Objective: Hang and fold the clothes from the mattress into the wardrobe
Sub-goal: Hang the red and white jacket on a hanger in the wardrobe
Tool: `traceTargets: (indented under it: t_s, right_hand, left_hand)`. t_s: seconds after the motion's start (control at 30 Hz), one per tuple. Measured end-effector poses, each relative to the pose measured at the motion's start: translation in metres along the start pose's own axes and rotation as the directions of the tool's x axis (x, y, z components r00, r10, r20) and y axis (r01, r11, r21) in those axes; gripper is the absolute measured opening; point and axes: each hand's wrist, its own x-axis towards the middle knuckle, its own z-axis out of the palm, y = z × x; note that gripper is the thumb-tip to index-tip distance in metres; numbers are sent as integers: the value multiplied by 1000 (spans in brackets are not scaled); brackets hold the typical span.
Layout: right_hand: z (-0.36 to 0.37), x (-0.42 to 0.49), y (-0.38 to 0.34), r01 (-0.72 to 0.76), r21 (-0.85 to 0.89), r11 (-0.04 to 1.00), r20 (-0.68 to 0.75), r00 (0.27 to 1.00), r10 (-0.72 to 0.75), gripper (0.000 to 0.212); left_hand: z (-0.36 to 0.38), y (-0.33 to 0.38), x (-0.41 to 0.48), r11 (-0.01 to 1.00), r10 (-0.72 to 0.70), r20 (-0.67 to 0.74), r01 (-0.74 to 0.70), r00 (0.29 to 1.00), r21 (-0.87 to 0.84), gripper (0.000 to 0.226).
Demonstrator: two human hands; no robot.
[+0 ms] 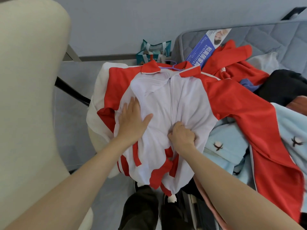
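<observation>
The step in hand looks like the hanging one, at the stage of dressing a garment on its hanger. A red and white jacket (182, 97) lies face up in the centre of the frame, at the near corner of the grey quilted mattress (265, 35). A purple hanger (172, 67) shows at its red collar, the hook pointing toward the top of the frame. The zip appears closed along the upper chest; lower down the cloth is bunched and I cannot tell.

The left hand (132, 122) lies flat on the white front, left of the zip, fingers straight and thumb spread, pressing the cloth down. The right hand (181, 135) is clenched on a gather of white fabric right at the zip line, below mid-chest.

To the right, on the mattress, lie more clothes: another red garment (232, 58), a black one (282, 83) and a pale blue fleecy piece (224, 146) under the jacket's long red sleeve. A blue printed label (202, 52) lies on the mattress behind the collar, and a teal bag (154, 50) stands on the floor past it. The wardrobe is not clearly in view.

The next move probably calls for smoothing the front, letting go of the bunched cloth and taking hold of the hanger's hook. The trailing sleeve must come free of the pile as the jacket lifts.
</observation>
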Motion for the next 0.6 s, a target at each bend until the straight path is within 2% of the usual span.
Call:
traceTargets:
  t_s: [0.13, 0.2, 0.27, 0.37, 0.47, 0.6]
  right_hand:
    - [-2, -10, 14, 30, 101, 994, -40, 999, -26, 21]
    - [-7, -17, 20, 21, 193, 981, 5, 1000, -22, 26]
    - [-11, -18, 21, -23, 193, 981, 57, 998, 12, 40]
    - [-7, -14, 13, -35, 63, 997, 39, 999, 32, 32]
    - [-2, -11, 8, -47, 33, 998, 36, 998, 45, 25]
    - [-6, -20, 14, -28, 348, 937, -17, 999, 36, 18]
  left_hand:
    - [20, 5, -32, 996, -93, -74, 93, 993, 0, 76]
    - [26, 4, -41, 984, -116, -142, 133, 983, 115, 64]
    - [28, -2, -43, 974, -149, -159, 173, 976, 147, 46]
    - [28, -14, -42, 995, -74, -60, 70, 995, -73, 31]
    - [23, -23, -41, 993, -27, -105, 14, 994, -120, 26]
    - [12, -22, -32, 998, 11, -198, -23, 980, -59, 28]
